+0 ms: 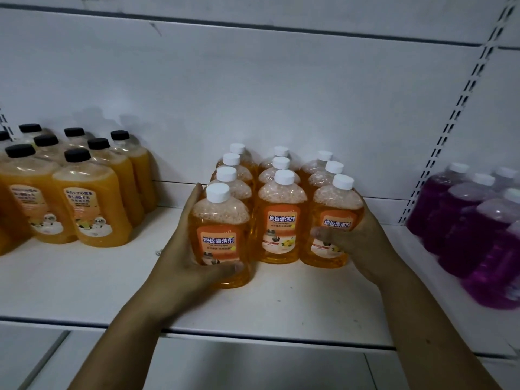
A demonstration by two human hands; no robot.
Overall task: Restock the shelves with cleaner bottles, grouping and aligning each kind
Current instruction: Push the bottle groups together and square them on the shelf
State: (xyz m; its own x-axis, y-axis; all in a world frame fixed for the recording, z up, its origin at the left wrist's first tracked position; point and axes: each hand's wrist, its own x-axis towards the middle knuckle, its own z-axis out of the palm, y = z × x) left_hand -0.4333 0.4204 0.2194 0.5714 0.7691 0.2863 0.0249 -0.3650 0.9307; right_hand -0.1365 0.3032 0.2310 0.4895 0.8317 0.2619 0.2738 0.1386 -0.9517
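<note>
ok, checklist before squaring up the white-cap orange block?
1. Left grip holds front-left bottle: ok.
2. Right grip holds front-right bottle: ok.
3. Front row flush: not ok, front-left bottle stands forward of front-middle bottle.
4. Front labels face out: ok.
5. Kinds separate: ok, black-cap bottles and purple bottles stand apart from the block.
6. Back row against rear wall: cannot tell.
</note>
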